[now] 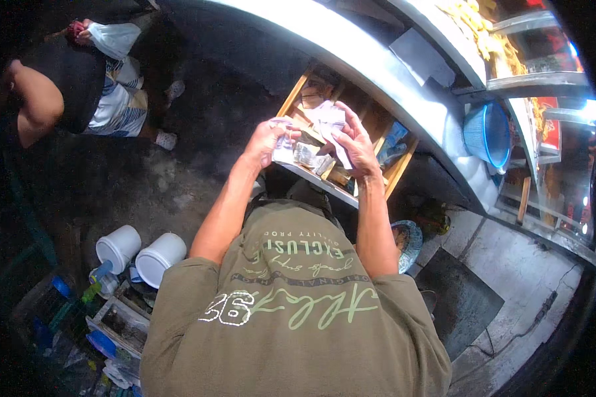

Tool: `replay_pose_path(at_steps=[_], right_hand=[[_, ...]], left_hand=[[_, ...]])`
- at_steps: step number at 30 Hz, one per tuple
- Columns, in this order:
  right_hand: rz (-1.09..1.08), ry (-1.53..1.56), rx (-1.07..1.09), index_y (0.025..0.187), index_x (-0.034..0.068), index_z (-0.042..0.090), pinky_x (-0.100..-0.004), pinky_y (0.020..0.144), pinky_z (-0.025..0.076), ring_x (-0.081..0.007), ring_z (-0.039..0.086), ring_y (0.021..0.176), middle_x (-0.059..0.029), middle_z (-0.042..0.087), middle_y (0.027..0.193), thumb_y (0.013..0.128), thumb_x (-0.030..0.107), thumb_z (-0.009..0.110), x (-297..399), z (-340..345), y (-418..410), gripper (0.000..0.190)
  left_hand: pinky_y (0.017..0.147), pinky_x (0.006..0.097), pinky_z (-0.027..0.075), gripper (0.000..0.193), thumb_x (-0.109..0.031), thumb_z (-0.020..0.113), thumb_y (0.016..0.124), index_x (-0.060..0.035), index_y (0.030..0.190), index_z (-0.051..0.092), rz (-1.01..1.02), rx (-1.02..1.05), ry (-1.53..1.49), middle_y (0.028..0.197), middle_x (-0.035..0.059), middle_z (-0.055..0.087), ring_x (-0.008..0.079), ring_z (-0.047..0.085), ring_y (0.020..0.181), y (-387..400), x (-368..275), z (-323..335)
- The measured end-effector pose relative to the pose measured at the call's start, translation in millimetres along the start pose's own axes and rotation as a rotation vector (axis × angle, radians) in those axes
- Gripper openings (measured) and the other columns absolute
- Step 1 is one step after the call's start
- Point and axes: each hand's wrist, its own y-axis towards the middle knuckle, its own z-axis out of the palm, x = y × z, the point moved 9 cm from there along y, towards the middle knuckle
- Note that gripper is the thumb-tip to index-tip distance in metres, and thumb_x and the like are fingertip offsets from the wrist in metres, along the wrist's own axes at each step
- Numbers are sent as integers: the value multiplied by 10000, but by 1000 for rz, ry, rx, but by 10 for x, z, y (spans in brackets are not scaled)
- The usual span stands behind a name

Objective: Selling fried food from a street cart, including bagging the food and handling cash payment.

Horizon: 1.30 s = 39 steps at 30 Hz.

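An open wooden drawer (403, 168) with dividers lies in front of me, below my hands. Inside are loose and folded banknotes (307, 154), and bluish notes or wrappers (393, 141) fill its right compartment. My left hand (264, 144) pinches a pale purplish banknote (284, 145) over the drawer's left front corner. Between the thumb and fingers of my right hand (361, 149) is a small sheaf of pale banknotes (329, 119), its lower end hanging over the drawer. Glare washes out the print on the held notes.
A white counter (347, 42) curves above the drawer. At right stand a blue basket (486, 136) and a lit glass display case (551, 79) with yellow food. Another person (79, 94) holding a white bag is at upper left. Lidded white buckets (161, 260) stand at lower left.
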Motion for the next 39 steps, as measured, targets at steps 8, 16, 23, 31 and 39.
replay_pose_path(at_steps=[8,16,23,31,39], right_hand=[[40,-441,-27,1459,115,244,-254,683,529,-150,623,856,-105,623,994,841,-93,573,-452,237,23,730],[147,-149,-103,1460,76,222,-276,711,549,-183,637,899,-178,613,1101,857,-110,509,-628,54,68,693],[122,-150,-55,1493,75,146,-266,712,536,-170,633,893,-171,626,1062,856,-105,510,-617,100,104,756],[200,-707,82,1482,59,199,-279,666,501,-167,595,777,-66,596,822,827,19,638,-718,361,-99,790],[-419,-1841,-123,1194,109,584,-445,787,456,-310,577,941,-145,585,998,812,136,636,13,-26,1074,386]], left_hand=[[767,362,576,311,-185,497,961,-3,1207,547,-36,82,-188,1060,135,662,239,677,876,-54,136,366],[916,431,509,565,-472,329,995,-5,1251,517,-170,246,-570,1153,186,626,310,636,1018,-164,13,487],[926,402,507,390,-231,571,935,-44,1271,511,-111,167,-323,1157,136,633,250,624,1054,-245,100,401],[898,468,528,307,-75,518,928,56,1205,499,-37,52,-452,1097,238,626,341,639,1013,-146,63,-265],[841,369,543,420,-46,556,847,31,1256,498,89,-10,-30,1007,167,672,248,667,933,-423,-267,-513]])
